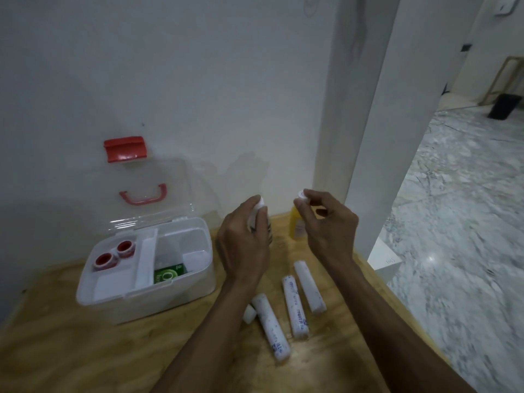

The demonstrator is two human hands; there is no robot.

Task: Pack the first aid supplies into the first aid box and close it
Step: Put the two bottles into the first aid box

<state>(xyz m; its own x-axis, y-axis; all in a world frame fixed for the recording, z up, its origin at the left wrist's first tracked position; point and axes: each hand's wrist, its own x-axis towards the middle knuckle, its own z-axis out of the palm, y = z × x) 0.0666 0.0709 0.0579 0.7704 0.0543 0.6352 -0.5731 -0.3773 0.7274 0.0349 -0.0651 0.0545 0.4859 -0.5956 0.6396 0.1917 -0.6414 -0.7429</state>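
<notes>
The white first aid box (119, 304) stands open on the wooden table, its clear lid (158, 180) with red handle leaning back against the wall. Inside lie two red tape rolls (114, 255) in the tray and a green packet (170, 272) below. My left hand (243, 245) is wrapped around a white bottle (259, 207) to the right of the box. My right hand (323, 219) pinches the white cap of a yellow bottle (295, 222) standing near the wall. Three white bandage rolls (295, 307) and a small white piece (249, 314) lie on the table below my hands.
The table (85, 358) sits against a white wall, and its right edge drops to a marble floor (467, 222). A white pillar (365, 109) rises behind the yellow bottle. A dark bin (506, 106) stands far off on the floor.
</notes>
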